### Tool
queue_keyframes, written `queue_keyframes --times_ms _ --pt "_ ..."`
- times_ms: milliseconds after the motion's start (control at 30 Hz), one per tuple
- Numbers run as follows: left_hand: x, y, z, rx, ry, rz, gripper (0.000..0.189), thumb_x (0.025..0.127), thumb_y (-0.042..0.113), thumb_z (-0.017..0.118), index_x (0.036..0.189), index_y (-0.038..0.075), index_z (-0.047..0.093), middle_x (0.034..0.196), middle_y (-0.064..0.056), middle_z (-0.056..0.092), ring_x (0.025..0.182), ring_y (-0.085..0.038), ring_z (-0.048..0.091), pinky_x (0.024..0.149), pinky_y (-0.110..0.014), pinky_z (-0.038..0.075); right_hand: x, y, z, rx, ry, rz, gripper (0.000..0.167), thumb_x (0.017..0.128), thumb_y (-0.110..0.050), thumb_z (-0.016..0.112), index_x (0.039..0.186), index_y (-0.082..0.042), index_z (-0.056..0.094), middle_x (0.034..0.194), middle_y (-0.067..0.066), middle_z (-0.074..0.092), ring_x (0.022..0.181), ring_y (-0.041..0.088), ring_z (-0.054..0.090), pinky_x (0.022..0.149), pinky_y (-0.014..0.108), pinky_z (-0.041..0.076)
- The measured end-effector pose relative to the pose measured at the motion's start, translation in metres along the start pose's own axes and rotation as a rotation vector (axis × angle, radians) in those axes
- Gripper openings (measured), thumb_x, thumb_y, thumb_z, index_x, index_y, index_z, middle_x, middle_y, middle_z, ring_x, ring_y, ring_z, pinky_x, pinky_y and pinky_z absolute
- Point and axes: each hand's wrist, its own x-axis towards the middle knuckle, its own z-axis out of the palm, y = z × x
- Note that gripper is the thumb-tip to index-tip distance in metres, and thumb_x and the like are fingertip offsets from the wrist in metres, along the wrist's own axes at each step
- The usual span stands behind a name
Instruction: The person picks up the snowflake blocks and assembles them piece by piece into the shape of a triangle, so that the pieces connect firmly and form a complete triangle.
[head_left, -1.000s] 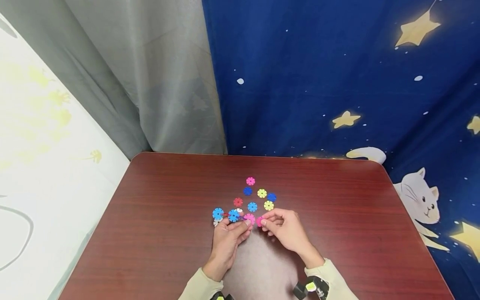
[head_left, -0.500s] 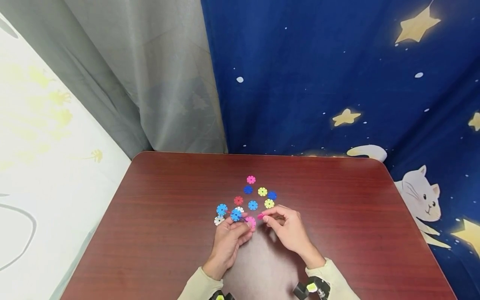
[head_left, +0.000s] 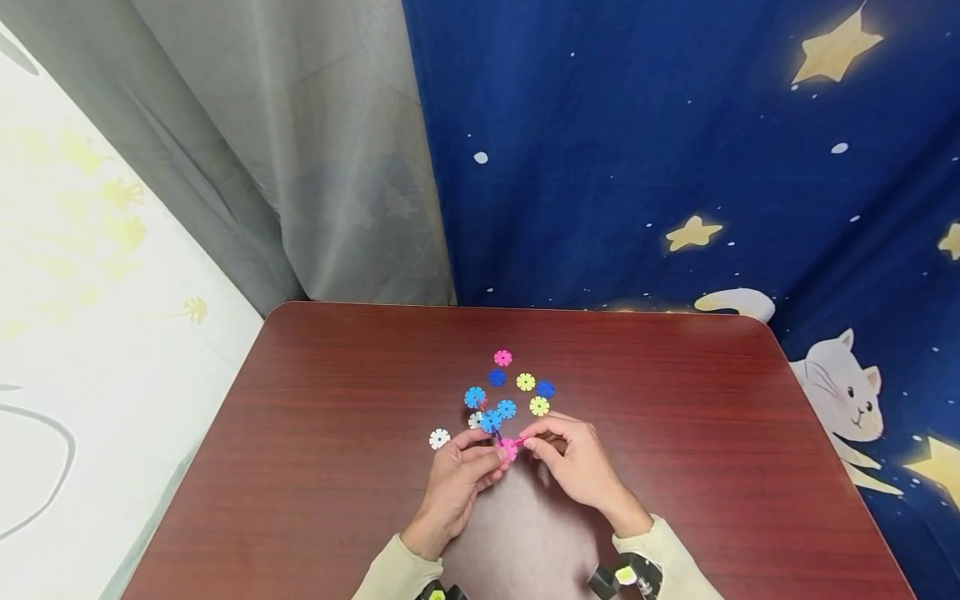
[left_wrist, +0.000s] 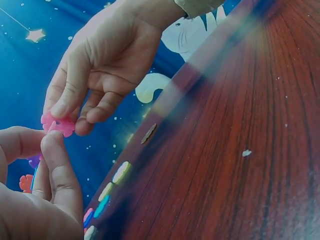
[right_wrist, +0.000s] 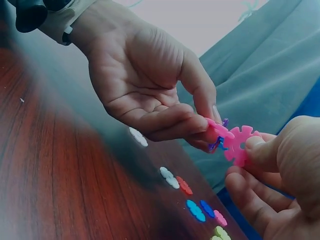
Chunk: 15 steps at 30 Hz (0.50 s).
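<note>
In the head view my left hand [head_left: 457,487] pinches a pink notched snowflake disc [head_left: 509,451] at the end of a linked chain. Farther along that chain are two light blue discs [head_left: 491,421]; a purple piece [left_wrist: 34,161] and a red-orange one [left_wrist: 26,183] show in the left wrist view. My right hand [head_left: 581,462] pinches a second pink disc [right_wrist: 240,145] between thumb and fingers. The two pink discs meet at their edges, set at an angle to each other. Fingertips partly cover both, so how deep their notches sit cannot be told.
Loose discs lie flat beyond the hands: a pink one [head_left: 502,357], two dark blue [head_left: 497,377], two yellow [head_left: 526,382], a light blue [head_left: 507,408] and white ones [head_left: 438,438]. The brown table [head_left: 337,467] ends at curtains [head_left: 525,208].
The chain has swung rightward and away from me, uncovering the left white disc. My right hand has turned its pink disc edge-on and brought it against the left hand's pink disc.
</note>
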Motion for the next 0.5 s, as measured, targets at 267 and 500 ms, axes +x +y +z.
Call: queue_keyframes --times_ms 267,500 --pt "0.0005 0.0012 -0.0016 -0.044 -0.025 -0.007 0.045 0.095 -0.008 0.071 0.134 -0.013 0.05 0.09 -0.006 0.08 0.079 -0.014 0.079 0.075 -0.024 0.064 -0.0029 -0.0024 0.0021 -0.021 0.035 0.003 0.008 0.096 -0.009 0.078 0.097 -0.017 0.081 0.089 0.002 0.077 0.066 0.02 0.075 0.061 0.024 0.061" --pt "0.0021 0.0015 -0.0044 -0.014 -0.058 -0.025 0.047 0.095 -0.007 0.071 0.136 -0.015 0.05 0.094 -0.007 0.078 0.081 -0.013 0.078 0.077 -0.025 0.065 -0.0045 -0.0021 0.0086 -0.19 0.1 -0.094 0.014 0.089 -0.008 0.084 0.091 -0.022 0.082 0.087 -0.013 0.077 0.078 0.003 0.069 0.066 0.02 0.059"
